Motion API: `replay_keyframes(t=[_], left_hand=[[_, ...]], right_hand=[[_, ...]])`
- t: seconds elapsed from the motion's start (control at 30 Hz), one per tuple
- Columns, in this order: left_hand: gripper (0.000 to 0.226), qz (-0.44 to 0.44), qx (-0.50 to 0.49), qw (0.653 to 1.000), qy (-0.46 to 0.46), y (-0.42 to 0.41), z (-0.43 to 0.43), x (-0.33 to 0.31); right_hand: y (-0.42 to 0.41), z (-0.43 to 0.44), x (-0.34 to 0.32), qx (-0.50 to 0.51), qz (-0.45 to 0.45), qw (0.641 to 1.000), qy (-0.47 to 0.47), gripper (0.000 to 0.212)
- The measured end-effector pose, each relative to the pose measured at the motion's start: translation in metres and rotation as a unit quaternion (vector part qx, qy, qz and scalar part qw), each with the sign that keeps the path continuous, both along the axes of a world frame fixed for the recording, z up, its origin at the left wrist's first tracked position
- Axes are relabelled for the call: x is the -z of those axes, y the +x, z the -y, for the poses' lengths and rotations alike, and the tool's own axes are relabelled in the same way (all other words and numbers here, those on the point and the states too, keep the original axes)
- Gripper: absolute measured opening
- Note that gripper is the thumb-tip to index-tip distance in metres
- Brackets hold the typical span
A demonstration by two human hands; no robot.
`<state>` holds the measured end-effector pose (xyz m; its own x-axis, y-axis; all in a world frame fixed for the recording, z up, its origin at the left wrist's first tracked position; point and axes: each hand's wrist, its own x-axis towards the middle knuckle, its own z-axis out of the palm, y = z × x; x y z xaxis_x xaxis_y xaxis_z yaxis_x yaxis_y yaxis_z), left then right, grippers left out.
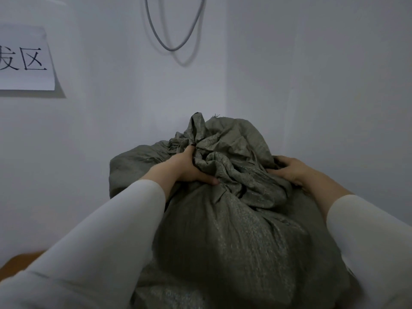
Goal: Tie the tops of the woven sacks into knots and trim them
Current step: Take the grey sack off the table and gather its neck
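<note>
**Both hands gripping the bunched sack top, sack set in a wall corner**

The woven sack (pixel 234 230), grey-green and filled, stands directly in front of the person and fills the lower centre of the head view. Its gathered top (pixel 225 159) is crumpled into folds. One frayed flap stands upright at the far edge.

The left hand (pixel 189 168) grips the left side of the gathered top. Its fingers are buried in the folds and its thumb presses across the near side of the fabric. The right hand (pixel 292 170) grips the right side of the gathered top, fingers curled over a fold and thumb laid along it. The hands are apart, with the bunched fabric between them. Both forearms wear white sleeves (pixel 111 230).

A second grey mass (pixel 133 161) lies behind and to the left, touching the sack; whether it is a separate sack cannot be told.

Clearances: the sack sits close to the wall corner (pixel 227 85). Open wall shows above the flap and to both sides. A paper sign (pixel 24 61) hangs on the left wall, well apart from the hands. A cable loop (pixel 176 30) hangs high above the sack. A brown surface (pixel 20 262) shows at the lower left edge.
</note>
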<state>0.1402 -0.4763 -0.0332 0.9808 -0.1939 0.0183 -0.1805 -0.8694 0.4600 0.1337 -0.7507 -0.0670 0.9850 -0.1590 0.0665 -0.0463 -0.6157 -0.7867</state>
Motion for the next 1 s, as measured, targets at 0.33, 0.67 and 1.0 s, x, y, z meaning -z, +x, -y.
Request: replay_keyframes(t=[0.33,0.67,1.0], left_hand=[[0.089,0.084,-0.046,0.995,-0.006,0.001,0.0,-0.007],[0.068,0.026,-0.101,0.995,0.006,-0.007,0.001,-0.023],[0.049,0.05,-0.141,0.988,0.03,-0.005,-0.002,-0.027]], right_hand=[[0.012,0.006,0.002,0.17,0.072,0.981,-0.064,0.019],[0.021,0.008,-0.009,0.182,0.001,0.979,0.088,0.043],[0.029,0.001,-0.014,0.247,0.08,0.952,0.162,0.044]])
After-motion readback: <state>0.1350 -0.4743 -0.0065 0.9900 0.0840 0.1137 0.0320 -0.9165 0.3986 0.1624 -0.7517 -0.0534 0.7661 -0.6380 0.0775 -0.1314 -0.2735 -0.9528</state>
